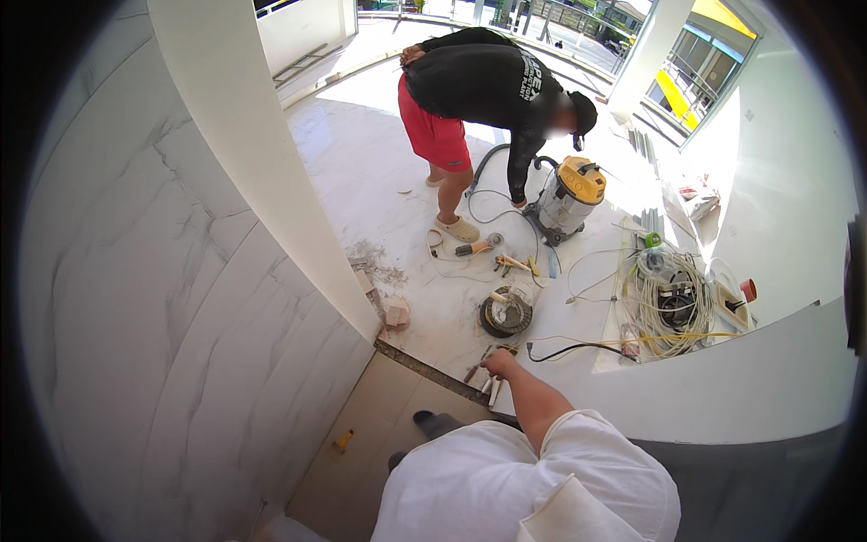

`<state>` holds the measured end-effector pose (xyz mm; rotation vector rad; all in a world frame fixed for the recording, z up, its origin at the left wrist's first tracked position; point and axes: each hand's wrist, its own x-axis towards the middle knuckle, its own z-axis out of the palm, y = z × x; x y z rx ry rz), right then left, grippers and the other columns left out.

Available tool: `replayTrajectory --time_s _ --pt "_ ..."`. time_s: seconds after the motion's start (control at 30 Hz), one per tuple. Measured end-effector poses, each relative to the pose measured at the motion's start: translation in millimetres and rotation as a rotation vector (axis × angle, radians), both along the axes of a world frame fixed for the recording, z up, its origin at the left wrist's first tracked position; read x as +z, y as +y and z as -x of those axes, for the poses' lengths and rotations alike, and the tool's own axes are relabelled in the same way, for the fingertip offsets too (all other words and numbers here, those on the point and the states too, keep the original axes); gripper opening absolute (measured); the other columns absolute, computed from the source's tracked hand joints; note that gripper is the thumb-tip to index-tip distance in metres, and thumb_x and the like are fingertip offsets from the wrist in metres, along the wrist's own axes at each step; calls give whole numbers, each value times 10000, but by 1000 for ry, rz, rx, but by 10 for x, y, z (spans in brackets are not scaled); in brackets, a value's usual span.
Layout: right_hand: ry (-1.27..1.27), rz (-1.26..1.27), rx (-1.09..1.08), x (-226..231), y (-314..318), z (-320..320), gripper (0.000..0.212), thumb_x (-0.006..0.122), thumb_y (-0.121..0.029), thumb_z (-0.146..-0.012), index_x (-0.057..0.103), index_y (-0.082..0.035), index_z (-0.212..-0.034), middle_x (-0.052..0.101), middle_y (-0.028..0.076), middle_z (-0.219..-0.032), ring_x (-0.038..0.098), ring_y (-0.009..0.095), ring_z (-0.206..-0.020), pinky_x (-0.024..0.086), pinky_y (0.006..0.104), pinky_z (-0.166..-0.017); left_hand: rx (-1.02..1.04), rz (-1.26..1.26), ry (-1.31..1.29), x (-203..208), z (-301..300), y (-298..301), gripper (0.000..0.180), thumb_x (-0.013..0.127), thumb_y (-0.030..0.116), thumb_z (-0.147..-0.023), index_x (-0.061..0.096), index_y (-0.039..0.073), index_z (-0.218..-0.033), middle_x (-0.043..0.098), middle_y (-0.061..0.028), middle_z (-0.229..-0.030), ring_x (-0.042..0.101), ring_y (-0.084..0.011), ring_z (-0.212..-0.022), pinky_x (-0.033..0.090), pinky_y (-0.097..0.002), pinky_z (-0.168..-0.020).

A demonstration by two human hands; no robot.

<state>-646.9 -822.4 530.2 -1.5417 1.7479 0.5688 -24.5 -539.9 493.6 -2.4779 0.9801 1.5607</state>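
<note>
My right hand (pixel 498 363) reaches down to the edge of the white tiled floor. Its fingers look curled in among several hand tools (pixel 492 388) with slim handles, and what they grip is too small to make out. Just beyond the hand stands a round black tub (pixel 506 313) with grey mortar-like material and a tool in it. A black cable (pixel 578 348) ends to the right of the hand. My left hand cannot be made out; only a blurred pale patch shows at the lower left edge.
Another person (pixel 488 81) in black and red bends to a yellow-topped vacuum cleaner (pixel 569 194). An orange power tool (pixel 479 245) and a hammer-like tool (pixel 513 262) lie nearby. Coiled cables (pixel 677 298) fill the right side. A rough sill (pixel 424 366) crosses the opening; rubble (pixel 396 313) lies by the wall.
</note>
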Motion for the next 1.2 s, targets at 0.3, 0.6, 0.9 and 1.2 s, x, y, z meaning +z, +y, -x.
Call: replayTrajectory --time_s 0.3,0.6,0.9,1.2 --pt "-127 5 -365 270 360 -49 363 730 -202 -828 693 -100 -1175 715 95 -953 718 234 -762 587 369 -567 -146 101 2 -392 -187 -251 320 498 332 -964 641 59 -1050 651 -179 -910 629 -401 -833 517 -510 -758" --pt "-212 -130 -731 441 590 -473 297 673 -214 -904 686 -13 -1122 688 93 -869 692 197 -699 599 366 -613 555 44 166 26 -448 -1162 223 588 240 -927 645 39 -1004 620 -96 -850 605 -265 -796 514 -444 -713" --pt "-460 18 -1119 902 476 -829 378 687 -222 -895 642 -8 -1203 693 89 -957 680 198 -753 561 350 -604 644 78 382 392 -822 -1534 383 645 291 -923 602 135 -1270 596 -56 -1110 609 -196 -941 492 -384 -733" --pt "-417 -230 -1238 801 1185 -601 365 677 -214 -905 610 -20 -1207 647 61 -873 640 189 -721 523 345 -595 490 -9 175 759 -542 -781 569 675 355 -890 571 29 -1345 683 -121 -1183 657 -281 -1066 504 -380 -922"
